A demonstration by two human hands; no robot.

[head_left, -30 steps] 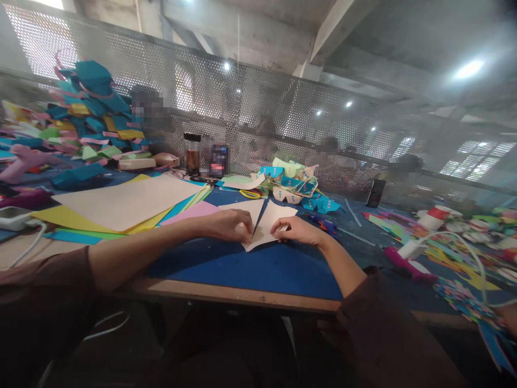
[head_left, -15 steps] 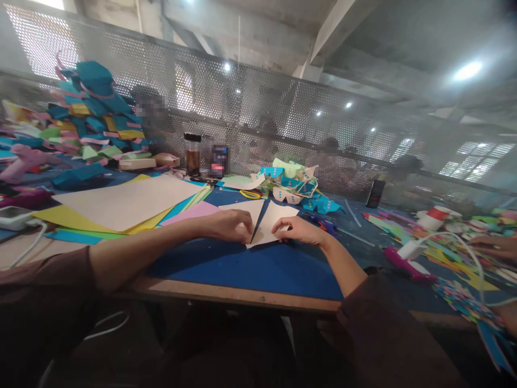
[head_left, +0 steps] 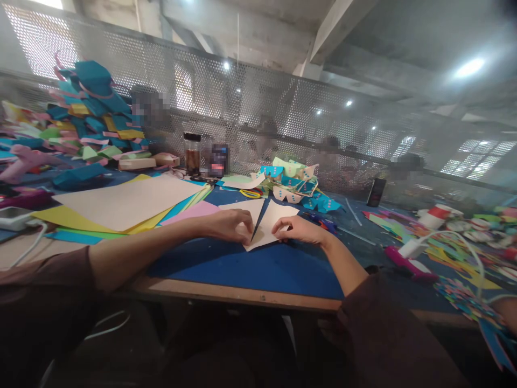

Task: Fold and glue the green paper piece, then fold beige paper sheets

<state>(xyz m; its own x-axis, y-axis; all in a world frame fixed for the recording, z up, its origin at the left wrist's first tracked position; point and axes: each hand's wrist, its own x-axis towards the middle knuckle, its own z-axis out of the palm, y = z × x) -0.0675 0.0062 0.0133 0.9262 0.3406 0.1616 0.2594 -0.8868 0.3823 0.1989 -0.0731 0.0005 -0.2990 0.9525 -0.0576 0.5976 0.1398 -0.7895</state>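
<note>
A pale cream sheet of paper (head_left: 264, 237) lies on the blue table mat (head_left: 242, 269) in front of me. A narrow dark gap runs up it, splitting it into two flaps that meet near the bottom. My left hand (head_left: 232, 225) pinches the left flap beside the gap, thumb and fingers bent together. On the other flap, my right hand (head_left: 301, 229) has its fingers curled onto the paper near the right edge; its fingertips are partly hidden. A blue tool (head_left: 323, 222), too blurred to name, lies just behind my right hand.
Large cream and yellow sheets (head_left: 133, 202) lie to the left. Yellow-handled scissors (head_left: 251, 193), folded paper pieces (head_left: 293, 183) and a lidded jar (head_left: 193, 155) stand behind. At right are a pink-and-white power strip (head_left: 410, 264), its cable, and another person's arm (head_left: 507, 310).
My hands and the cream paper have barely moved. At the far right, the other person's hand has left the paper pile.
</note>
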